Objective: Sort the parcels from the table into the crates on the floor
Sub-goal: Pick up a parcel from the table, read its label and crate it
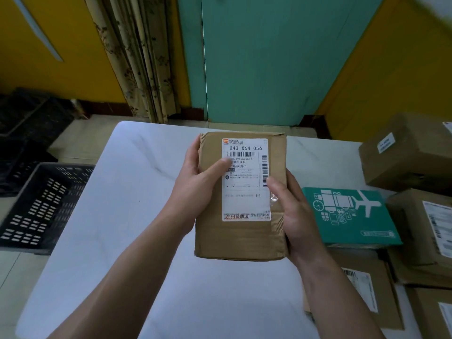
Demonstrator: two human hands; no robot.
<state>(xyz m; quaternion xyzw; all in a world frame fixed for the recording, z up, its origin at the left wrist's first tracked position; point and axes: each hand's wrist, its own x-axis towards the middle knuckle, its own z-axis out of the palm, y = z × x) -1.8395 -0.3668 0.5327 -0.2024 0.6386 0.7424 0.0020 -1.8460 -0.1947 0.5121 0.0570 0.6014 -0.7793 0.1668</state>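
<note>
A brown cardboard parcel (238, 241) is held up over the middle of the table (117, 216), clear of its surface as far as the view shows, with its white shipping label (244, 204) turned face-up toward the person. This is most likely so the printed code can be read before a crate is chosen. The left hand (195, 182) grips the parcel's left edge, thumb lying across the label and fingers curled round the side. The right hand (291, 216) holds the right edge the same way, thumb pressed on top near the label's barcode strip. Held from both sides, the box stays level and square to the eyes. A black slotted crate (41, 209) stands on the floor just beside the table's left edge, within easy reach for dropping, and more dark crates (29, 123) sit behind it. Along the table's right edge wait a teal parcel (349, 216) and several brown boxes (411, 155), unsorted. The step in hand seems to be reading the label.
</note>
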